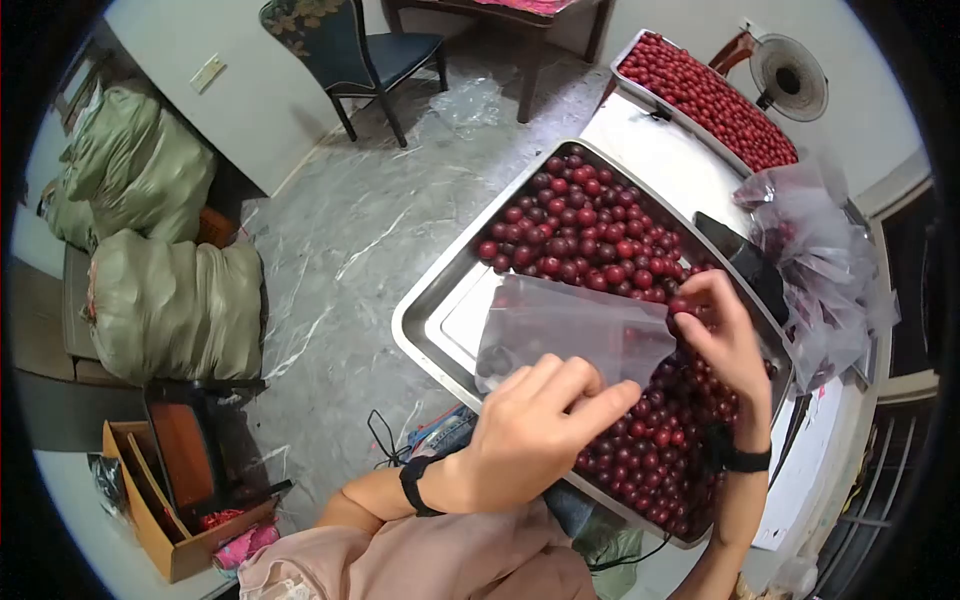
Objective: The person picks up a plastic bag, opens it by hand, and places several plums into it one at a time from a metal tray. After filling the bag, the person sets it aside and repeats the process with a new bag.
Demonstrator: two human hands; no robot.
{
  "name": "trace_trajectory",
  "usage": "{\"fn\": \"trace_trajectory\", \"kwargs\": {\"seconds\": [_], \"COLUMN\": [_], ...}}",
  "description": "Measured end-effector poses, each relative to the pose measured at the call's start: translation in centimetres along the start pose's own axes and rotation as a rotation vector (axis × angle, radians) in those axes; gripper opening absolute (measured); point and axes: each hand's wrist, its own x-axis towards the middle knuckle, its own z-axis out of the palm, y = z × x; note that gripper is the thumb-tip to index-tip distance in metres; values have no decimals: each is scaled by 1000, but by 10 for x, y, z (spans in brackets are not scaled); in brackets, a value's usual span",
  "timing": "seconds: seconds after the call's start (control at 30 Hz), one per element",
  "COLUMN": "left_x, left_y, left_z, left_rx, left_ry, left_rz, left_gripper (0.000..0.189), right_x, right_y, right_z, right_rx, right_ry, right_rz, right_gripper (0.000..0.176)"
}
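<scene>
Head camera view, looking down at a person's two bare hands over a shallow metal tray (425, 330) that sits on a white table (660, 150). The tray is heaped with small round fruit (585, 225), dark red to almost purple, and one corner nearest the left hand is bare metal.

A plastic bag (570, 320) lies over that bare corner and the edge of the fruit. It is translucent, milky and lightly creased, lying almost flat, with the tray showing dimly through it. Its long axis runs across the picture from lower left to upper right, with the right end pointing at the right hand.

The left hand (535, 435) has its fingers curled over the bag's near edge, holding it down. The thumb is hidden. The right hand (725, 340) rests on the fruit, its fingertips drawn into a narrow pinch at the bag's right end. It is unclear whether they grip the bag or a fruit. Both wrists wear dark bands.

Behind, a second tray (625, 75) holds brighter red fruit, with a heap of clear bags (825, 260) to the right. Green sacks (150, 180) stand on the floor to the left.
</scene>
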Motion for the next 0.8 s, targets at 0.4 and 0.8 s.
{"fn": "trace_trajectory", "kwargs": {"seconds": [0.4,0.8], "left_x": [-7,-12], "left_y": [1,-1], "left_z": [12,14], "left_rx": [41,-45], "left_ry": [-33,29], "left_rz": [34,79], "left_gripper": [38,34], "right_x": [-15,33], "right_y": [-87,-78], "right_z": [24,41], "right_rx": [-54,-16], "right_ry": [-147,-633], "right_rz": [-128,-144], "right_gripper": [29,33]}}
